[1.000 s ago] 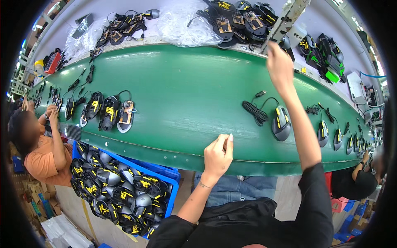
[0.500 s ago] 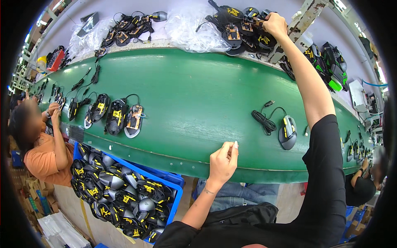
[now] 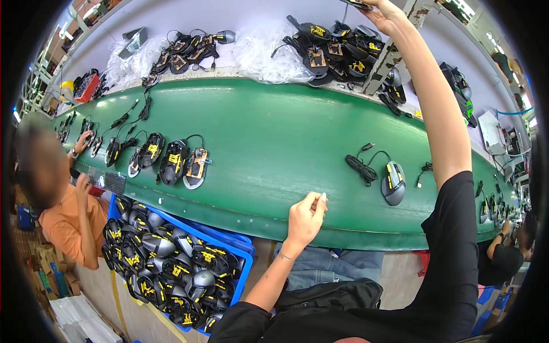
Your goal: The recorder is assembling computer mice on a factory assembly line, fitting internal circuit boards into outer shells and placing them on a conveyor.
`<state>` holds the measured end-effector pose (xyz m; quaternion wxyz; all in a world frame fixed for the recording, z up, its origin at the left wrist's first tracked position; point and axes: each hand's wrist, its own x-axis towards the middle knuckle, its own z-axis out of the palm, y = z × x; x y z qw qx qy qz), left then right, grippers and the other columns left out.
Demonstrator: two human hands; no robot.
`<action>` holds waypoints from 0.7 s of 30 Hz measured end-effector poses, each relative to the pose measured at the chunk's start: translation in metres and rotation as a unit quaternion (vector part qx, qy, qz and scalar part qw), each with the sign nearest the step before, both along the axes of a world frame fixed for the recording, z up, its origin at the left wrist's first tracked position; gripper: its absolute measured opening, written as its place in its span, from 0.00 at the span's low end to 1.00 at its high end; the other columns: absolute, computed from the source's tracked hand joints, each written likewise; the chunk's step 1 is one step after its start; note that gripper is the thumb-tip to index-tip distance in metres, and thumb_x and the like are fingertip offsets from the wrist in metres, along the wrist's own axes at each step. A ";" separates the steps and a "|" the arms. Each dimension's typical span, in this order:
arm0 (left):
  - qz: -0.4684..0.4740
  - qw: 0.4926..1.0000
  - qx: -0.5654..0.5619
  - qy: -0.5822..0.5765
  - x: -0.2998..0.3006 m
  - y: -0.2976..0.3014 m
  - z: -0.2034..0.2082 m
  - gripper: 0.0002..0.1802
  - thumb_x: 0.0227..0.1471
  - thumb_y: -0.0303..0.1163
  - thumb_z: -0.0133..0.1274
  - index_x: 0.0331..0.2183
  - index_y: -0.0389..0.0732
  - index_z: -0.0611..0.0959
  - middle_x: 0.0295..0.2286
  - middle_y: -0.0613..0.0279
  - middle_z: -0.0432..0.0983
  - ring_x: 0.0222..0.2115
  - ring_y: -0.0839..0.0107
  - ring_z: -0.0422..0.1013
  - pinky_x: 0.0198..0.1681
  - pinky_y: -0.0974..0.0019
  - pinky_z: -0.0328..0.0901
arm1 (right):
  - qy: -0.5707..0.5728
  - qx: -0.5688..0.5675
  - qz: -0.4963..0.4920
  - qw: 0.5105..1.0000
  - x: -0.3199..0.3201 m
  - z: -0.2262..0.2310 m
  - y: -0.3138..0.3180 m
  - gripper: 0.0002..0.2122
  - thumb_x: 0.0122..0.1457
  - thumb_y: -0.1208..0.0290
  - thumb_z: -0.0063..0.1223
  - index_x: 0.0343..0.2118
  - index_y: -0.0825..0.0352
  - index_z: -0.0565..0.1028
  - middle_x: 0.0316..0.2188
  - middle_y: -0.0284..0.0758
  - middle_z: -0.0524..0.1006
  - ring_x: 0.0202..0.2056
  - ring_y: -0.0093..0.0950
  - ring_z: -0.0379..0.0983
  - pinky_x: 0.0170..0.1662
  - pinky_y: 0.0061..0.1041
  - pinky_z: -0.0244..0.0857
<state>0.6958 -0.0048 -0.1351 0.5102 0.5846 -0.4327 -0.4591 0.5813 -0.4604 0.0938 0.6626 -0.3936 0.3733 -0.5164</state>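
Observation:
My right hand (image 3: 384, 16) is raised at the top edge above the back shelf, its fingers closed on a dark, flat piece (image 3: 359, 4). Most of that piece is cut off by the edge, so its kind does not show. My left hand (image 3: 307, 217) hovers at the near side of the green belt with thumb and fingertips pressed together; whatever they pinch is too small to make out. To its right lies a grey-and-black computer mouse (image 3: 393, 184) with yellow side buttons, its coiled cable (image 3: 361, 167) beside it.
Opened mouse halves (image 3: 173, 163) and a mouse base with circuit board (image 3: 197, 167) lie at left on the belt (image 3: 269, 137). Below them stands a blue crate (image 3: 247, 268) of mouse shells. Mouse parts (image 3: 343, 48) pile on the shelf near a post (image 3: 386, 66). Co-workers sit at both sides.
My right hand has lifted from the shelf pile up to the top edge, with a dark piece in it. My left hand has barely moved. The left co-worker's hands have moved apart.

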 end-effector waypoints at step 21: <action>-0.073 0.761 -0.050 0.643 0.020 -0.037 0.046 0.31 0.67 0.48 0.28 0.58 0.32 0.65 0.52 0.42 0.68 0.53 0.52 0.67 0.58 0.49 0.62 | 0.291 -0.106 -0.034 0.950 0.009 -0.135 0.419 0.16 0.51 0.77 0.66 0.41 0.72 0.73 0.38 0.38 0.79 0.39 0.24 0.77 0.42 0.22 0.73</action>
